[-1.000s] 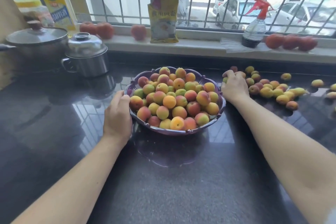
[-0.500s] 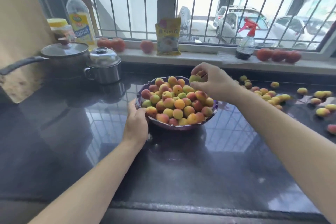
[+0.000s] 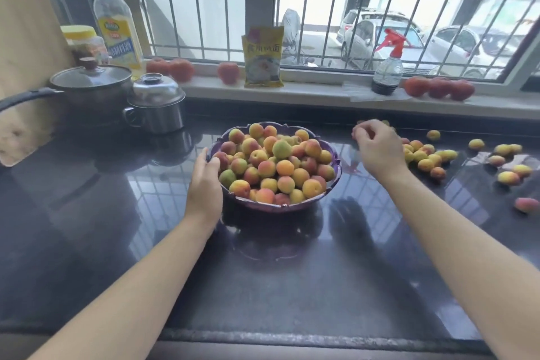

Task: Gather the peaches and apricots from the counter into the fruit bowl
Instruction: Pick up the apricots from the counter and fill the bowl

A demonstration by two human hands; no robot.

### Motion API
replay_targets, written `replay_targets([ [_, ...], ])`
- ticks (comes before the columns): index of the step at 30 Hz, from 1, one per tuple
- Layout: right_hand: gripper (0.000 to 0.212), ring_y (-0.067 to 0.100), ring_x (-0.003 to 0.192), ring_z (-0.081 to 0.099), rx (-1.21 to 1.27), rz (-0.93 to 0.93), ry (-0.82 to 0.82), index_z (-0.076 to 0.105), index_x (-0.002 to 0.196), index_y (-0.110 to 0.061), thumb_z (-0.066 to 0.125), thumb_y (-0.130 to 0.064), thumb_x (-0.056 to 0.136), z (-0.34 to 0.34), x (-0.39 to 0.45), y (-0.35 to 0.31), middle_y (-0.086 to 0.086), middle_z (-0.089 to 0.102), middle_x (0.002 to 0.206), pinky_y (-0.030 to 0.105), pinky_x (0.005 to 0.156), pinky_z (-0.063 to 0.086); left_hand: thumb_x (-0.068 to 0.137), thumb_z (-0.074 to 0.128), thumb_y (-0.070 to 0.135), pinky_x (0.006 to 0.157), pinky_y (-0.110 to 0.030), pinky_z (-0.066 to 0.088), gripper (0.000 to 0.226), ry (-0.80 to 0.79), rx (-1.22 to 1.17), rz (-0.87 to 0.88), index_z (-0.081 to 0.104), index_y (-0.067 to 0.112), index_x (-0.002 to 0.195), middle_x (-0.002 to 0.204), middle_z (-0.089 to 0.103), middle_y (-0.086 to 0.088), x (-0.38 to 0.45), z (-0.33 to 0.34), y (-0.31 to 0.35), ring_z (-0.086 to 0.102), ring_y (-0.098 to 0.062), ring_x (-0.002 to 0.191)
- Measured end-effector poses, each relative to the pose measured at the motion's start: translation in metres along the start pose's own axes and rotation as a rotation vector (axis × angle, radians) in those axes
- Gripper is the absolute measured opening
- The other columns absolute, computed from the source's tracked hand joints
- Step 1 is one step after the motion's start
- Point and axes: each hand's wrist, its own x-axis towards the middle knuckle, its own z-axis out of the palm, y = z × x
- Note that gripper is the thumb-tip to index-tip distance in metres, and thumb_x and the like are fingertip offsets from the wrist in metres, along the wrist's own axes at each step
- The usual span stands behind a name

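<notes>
The left hand is laid against the left side of the purple fruit bowl, its fingers curled over the rim and touching the outermost fruit. The right hand is held above the table, between the bowl and the loose fruit to the right; its fingers are loosely bent, and whether anything is pinched in them cannot be told. The bowl is heaped with peaches and apricots, one greenish fruit being seated near the top. More fruit is scattered farther right, well apart from the bowl. Behind the bowl to the left, a lidded pan and a steel pot are set side by side. On the windowsill, an oil bottle, a yellow packet, a spray bottle and several red fruits are ranged.
</notes>
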Motion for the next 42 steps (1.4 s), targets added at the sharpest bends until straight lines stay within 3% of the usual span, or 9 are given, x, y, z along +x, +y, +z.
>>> replay_targets([
  [3,0.032,0.038,0.119,0.049,-0.376,0.080,-0.073,0.062,0.126,-0.009,0.056,-0.017,0.095,-0.002,-0.009,0.081,0.018,0.058,0.131,0.044,0.106,0.037,0.090,0.046,0.042,0.114,-0.053,0.052,0.052,0.064,-0.047,0.036,0.065,0.041,0.139,0.132,0.073,0.009,0.008,0.005,-0.015,0.067,-0.019,0.128],
  [5,0.041,0.043,0.134,0.035,-0.451,0.104,-0.100,0.054,0.137,-0.010,0.054,-0.023,0.098,0.000,-0.014,0.105,0.020,0.040,0.149,0.050,0.115,0.027,0.085,0.047,0.047,0.117,-0.056,0.048,0.057,0.087,-0.047,0.044,0.065,0.043,0.138,0.136,0.072,0.009,0.014,0.005,-0.023,0.065,-0.022,0.133],
  [15,0.058,0.033,0.153,0.007,-0.621,0.089,-0.220,0.037,0.153,-0.022,0.041,-0.038,0.097,0.022,0.026,0.109,0.014,0.012,0.167,0.047,0.123,0.011,0.086,0.047,0.043,0.116,-0.057,0.048,0.052,0.100,-0.058,0.077,0.068,0.043,0.134,0.132,0.074,0.009,0.018,0.005,-0.025,0.066,-0.023,0.131],
  [21,0.040,0.038,0.122,0.042,-0.539,0.014,0.013,0.059,0.131,-0.007,0.052,-0.016,0.093,0.020,0.018,0.109,0.020,0.046,0.134,0.047,0.105,0.040,0.085,0.048,0.046,0.115,-0.057,0.049,0.054,0.087,-0.031,0.091,0.067,0.043,0.135,0.132,0.074,0.009,0.020,0.004,-0.029,0.066,-0.023,0.130],
  [25,0.033,0.039,0.117,0.053,-0.492,0.048,-0.035,0.063,0.128,-0.010,0.056,-0.017,0.097,0.016,0.018,0.107,0.021,0.059,0.127,0.047,0.099,0.047,0.082,0.046,0.049,0.116,-0.060,0.047,0.057,0.102,0.003,0.109,0.067,0.043,0.135,0.134,0.073,0.010,0.025,0.002,-0.032,0.064,-0.024,0.133],
  [31,0.030,0.019,0.098,0.066,0.013,-0.082,-0.013,0.068,0.119,-0.014,0.072,-0.026,0.092,0.003,0.018,0.018,0.005,0.071,0.109,0.034,0.091,0.052,0.086,0.050,0.051,0.107,-0.061,0.054,0.029,0.066,-0.087,0.060,0.058,0.036,0.109,0.116,0.071,0.000,0.013,0.004,-0.023,0.069,-0.026,0.115],
  [34,0.030,0.007,0.095,0.067,0.159,-0.257,-0.226,0.069,0.119,-0.020,0.074,-0.031,0.091,0.000,0.007,-0.061,-0.007,0.071,0.103,0.024,0.086,0.055,0.081,0.049,0.064,0.101,-0.055,0.051,0.036,0.129,-0.128,0.063,0.049,0.030,0.095,0.100,0.062,0.000,0.012,0.002,-0.022,0.062,-0.023,0.100],
  [37,0.030,0.000,0.095,0.065,0.100,-0.465,-0.390,0.069,0.118,-0.020,0.073,-0.032,0.091,0.020,-0.016,-0.114,-0.011,0.071,0.103,0.015,0.085,0.052,0.083,0.046,0.068,0.105,-0.059,0.048,0.039,0.183,-0.087,0.070,0.049,0.030,0.091,0.095,0.060,0.003,0.012,0.002,-0.022,0.058,-0.023,0.097],
  [42,0.031,0.018,0.104,0.059,-0.239,-0.547,-0.466,0.068,0.119,-0.023,0.061,-0.042,0.096,0.057,-0.027,-0.118,-0.004,0.068,0.110,0.038,0.092,0.048,0.090,0.044,0.059,0.103,-0.058,0.049,0.031,0.175,-0.052,0.062,0.049,0.028,0.092,0.095,0.062,0.002,0.010,0.002,-0.019,0.059,-0.024,0.096],
])
